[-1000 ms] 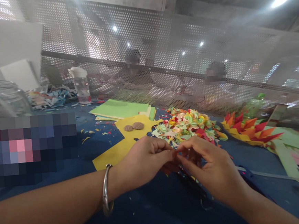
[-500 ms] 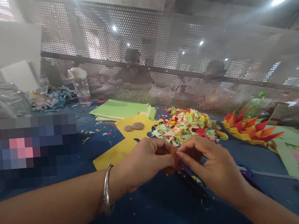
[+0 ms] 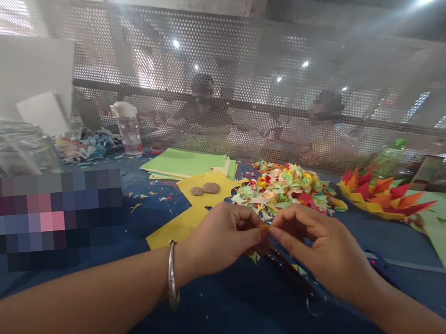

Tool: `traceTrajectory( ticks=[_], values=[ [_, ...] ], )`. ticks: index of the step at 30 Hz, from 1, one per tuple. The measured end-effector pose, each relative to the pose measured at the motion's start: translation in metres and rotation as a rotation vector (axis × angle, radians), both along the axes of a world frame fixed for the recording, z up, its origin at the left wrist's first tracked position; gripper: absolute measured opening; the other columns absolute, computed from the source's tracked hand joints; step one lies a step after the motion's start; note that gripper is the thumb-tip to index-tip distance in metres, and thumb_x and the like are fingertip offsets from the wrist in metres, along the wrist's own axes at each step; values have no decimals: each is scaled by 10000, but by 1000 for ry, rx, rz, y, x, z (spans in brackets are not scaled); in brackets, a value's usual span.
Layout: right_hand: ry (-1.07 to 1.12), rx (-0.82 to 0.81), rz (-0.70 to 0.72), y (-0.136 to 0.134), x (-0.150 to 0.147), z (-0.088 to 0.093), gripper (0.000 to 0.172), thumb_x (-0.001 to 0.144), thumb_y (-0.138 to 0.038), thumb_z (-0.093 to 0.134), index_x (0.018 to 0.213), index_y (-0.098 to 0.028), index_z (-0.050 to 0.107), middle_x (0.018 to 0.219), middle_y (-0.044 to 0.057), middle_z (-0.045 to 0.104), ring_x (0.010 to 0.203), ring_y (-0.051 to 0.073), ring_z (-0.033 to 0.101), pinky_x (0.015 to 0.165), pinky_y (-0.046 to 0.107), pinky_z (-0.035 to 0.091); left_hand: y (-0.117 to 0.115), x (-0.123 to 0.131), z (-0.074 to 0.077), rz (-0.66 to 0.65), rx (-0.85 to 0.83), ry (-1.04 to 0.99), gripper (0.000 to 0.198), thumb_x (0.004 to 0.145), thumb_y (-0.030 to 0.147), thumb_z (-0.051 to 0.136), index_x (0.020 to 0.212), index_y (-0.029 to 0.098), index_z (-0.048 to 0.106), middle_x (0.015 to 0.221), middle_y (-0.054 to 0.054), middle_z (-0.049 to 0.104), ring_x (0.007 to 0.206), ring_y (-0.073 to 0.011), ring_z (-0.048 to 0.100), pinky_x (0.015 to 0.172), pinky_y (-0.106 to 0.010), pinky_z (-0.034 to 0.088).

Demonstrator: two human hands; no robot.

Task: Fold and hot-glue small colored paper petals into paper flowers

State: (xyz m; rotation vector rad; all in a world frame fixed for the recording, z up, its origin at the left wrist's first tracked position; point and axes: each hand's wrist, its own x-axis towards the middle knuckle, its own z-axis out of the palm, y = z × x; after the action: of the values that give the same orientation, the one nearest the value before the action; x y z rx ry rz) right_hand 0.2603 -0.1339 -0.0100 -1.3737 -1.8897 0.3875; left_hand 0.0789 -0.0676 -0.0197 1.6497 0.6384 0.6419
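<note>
My left hand (image 3: 221, 239), with a silver bangle (image 3: 172, 271) at the wrist, is closed in a pinch. My right hand (image 3: 319, 241) pinches too, its fingertips meeting the left ones. Between them shows a small piece of yellow-orange paper (image 3: 267, 227), mostly covered by fingers. A long dark object (image 3: 293, 274) lies under the hands; its kind is unclear. Just beyond is a heap of small folded paper flowers and cut paper pieces (image 3: 286, 182). Cut yellow paper (image 3: 173, 227) lies behind my left hand, with two brown ribbed ovals (image 3: 211, 188) on it.
Green paper sheets (image 3: 187, 162) are stacked behind. To the right are a red, orange and yellow pointed paper piece (image 3: 383, 195) and a dark blue tool (image 3: 376, 261) with a red light. A glass jar (image 3: 16, 147) and a white-lidded bottle (image 3: 128, 128) stand left, before a perforated screen (image 3: 229, 48).
The view has turned slightly left, so things sit a little further right in the picture. Both hands keep their pinch at the small paper piece, with slight finger movement.
</note>
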Motion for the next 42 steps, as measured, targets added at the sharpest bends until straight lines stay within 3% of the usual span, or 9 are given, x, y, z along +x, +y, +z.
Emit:
traceTrajectory(
  ticks=[11, 19, 25, 31, 42],
  values=[
    [61, -100, -14, 2, 0, 1, 153, 890, -378, 583, 842, -233, 599, 655, -33, 573, 547, 127, 512, 494, 242, 425, 0, -5, 0, -22, 246, 78, 172, 867, 294, 573, 824, 154, 663, 749, -36, 707, 704, -156, 668, 684, -278, 523],
    [90, -209, 31, 2, 3, 2, 217, 905, -414, 565, 822, -215, 594, 663, -16, 578, 547, 125, 498, 473, 234, 422, 1, -6, 1, -54, 238, 79, 162, 887, 260, 544, 835, 160, 660, 773, -33, 700, 744, -151, 676, 731, -278, 535],
    [120, -188, 32, 3, 3, 7, 207, 897, -382, 575, 801, -202, 610, 655, -18, 566, 529, 113, 497, 489, 233, 425, -1, -5, 6, -61, 141, 60, 198, 913, 300, 518, 794, 169, 607, 803, -47, 709, 766, -159, 690, 745, -279, 553],
    [174, -213, 73, 2, 2, 12, 190, 898, -359, 584, 797, -200, 613, 627, -33, 537, 504, 96, 479, 447, 198, 415, -1, -9, 11, -40, 284, 144, 203, 923, 316, 513, 794, 184, 598, 823, -35, 735, 781, -154, 688, 725, -251, 522],
    [156, -222, 40, 3, 2, 10, 214, 892, -380, 578, 775, -203, 604, 615, -29, 536, 486, 98, 481, 430, 208, 406, 3, -9, 10, -46, 310, 158, 324, 952, 406, 444, 790, 180, 610, 804, -35, 723, 712, -130, 655, 654, -225, 492]
  ],
)
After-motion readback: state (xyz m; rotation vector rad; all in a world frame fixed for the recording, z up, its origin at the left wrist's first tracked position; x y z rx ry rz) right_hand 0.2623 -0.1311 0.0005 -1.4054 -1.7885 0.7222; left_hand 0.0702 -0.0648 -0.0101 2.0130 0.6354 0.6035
